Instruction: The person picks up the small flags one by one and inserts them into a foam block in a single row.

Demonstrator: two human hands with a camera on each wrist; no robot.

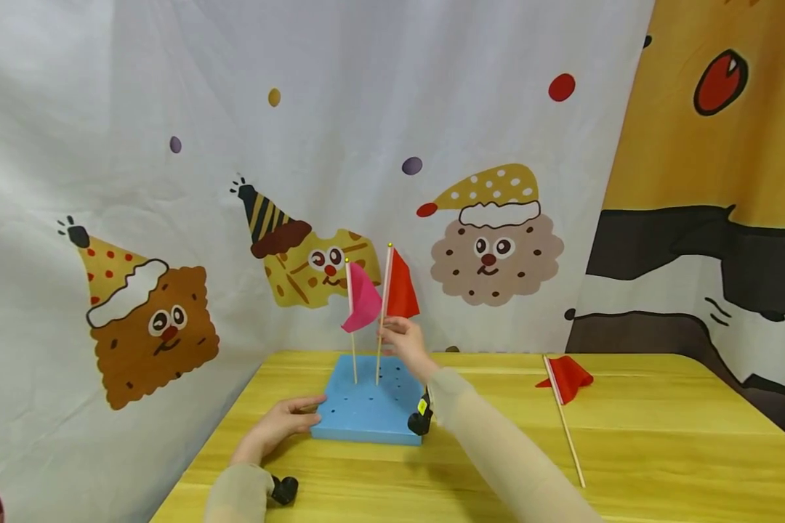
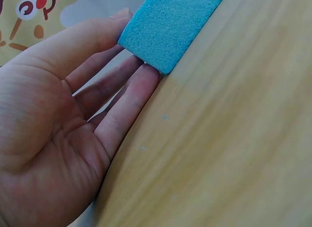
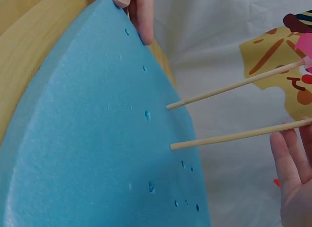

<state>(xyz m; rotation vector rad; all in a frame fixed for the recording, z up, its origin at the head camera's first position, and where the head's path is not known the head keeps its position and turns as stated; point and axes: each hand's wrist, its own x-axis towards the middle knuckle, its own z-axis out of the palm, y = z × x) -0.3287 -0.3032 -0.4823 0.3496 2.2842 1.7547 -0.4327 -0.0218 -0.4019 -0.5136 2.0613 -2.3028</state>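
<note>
A blue foam board with small holes lies on the table. My left hand rests at its left side; in the left wrist view the fairly straight fingers touch the board's edge, with the thumb above them. My right hand pinches the stick of a red flag partway up. That stick's lower end meets the board's top at a hole, as the right wrist view shows. Beside it to the left, a pink flag stands upright in the board on its own stick.
Another red flag lies on the wooden table to the right, its stick pointing toward the near edge. Behind the table hangs a white curtain printed with cartoon biscuits and cheese.
</note>
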